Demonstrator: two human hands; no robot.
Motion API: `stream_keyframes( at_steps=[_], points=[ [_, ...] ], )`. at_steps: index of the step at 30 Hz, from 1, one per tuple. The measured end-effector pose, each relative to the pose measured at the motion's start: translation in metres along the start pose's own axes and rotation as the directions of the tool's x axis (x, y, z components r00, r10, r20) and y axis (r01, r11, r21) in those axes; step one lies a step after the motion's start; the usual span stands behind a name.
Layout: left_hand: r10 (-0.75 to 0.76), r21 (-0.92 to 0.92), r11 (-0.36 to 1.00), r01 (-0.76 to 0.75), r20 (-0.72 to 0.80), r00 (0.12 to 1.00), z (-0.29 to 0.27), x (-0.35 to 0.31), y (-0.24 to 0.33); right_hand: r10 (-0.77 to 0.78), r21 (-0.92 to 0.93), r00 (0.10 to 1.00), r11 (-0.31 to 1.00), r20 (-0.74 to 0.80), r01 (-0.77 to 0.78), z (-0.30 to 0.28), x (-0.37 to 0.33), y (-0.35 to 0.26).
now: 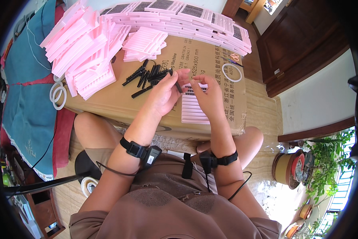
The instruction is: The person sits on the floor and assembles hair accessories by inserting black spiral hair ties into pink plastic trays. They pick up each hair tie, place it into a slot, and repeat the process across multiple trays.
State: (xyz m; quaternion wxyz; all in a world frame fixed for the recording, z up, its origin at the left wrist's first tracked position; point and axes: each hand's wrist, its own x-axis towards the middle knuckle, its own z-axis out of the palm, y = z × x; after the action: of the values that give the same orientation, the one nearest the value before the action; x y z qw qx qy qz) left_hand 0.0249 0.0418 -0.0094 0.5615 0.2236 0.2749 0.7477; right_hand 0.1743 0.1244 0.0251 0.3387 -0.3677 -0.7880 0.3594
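My left hand (165, 92) is raised over the cardboard box, thumb and fingers closed on a slim black strip (179, 86). Close to its fingertips is my right hand (208, 96), thumb and forefinger pinched together; whatever they hold is too small to make out. Under my right hand lies a pink grooved tray (193, 112), with short black rows in its far grooves and bare grooves at its near end. Just left of my hands, several black strips (141, 74) with ridged edges are heaped loosely.
The cardboard box (143, 113) serves as a table. Stacked pink trays (222, 35) line its far edge, and loose pink trays (81, 47) pile up on the left. A white ring (232, 73) and orange-handled scissors (235, 56) lie on the right. White rings (58, 98) hang at the left edge.
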Motion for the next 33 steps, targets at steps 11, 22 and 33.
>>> stream_keyframes(
  at_steps=[11,22,33],
  points=[
    [-0.071,-0.186,0.977,0.099,0.151,0.986,0.013,-0.005,-0.013,0.117,0.356,0.934,0.903,0.336,-0.241,0.009,0.009,0.0],
    [-0.069,-0.009,0.998,0.069,-0.012,0.998,0.011,-0.004,-0.018,0.119,0.322,0.961,0.926,0.25,-0.198,0.014,0.004,0.006],
    [-0.053,0.142,0.988,0.067,-0.1,0.994,0.014,-0.006,-0.016,0.113,0.207,0.984,0.968,0.136,-0.139,0.009,-0.001,-0.003]
  ],
)
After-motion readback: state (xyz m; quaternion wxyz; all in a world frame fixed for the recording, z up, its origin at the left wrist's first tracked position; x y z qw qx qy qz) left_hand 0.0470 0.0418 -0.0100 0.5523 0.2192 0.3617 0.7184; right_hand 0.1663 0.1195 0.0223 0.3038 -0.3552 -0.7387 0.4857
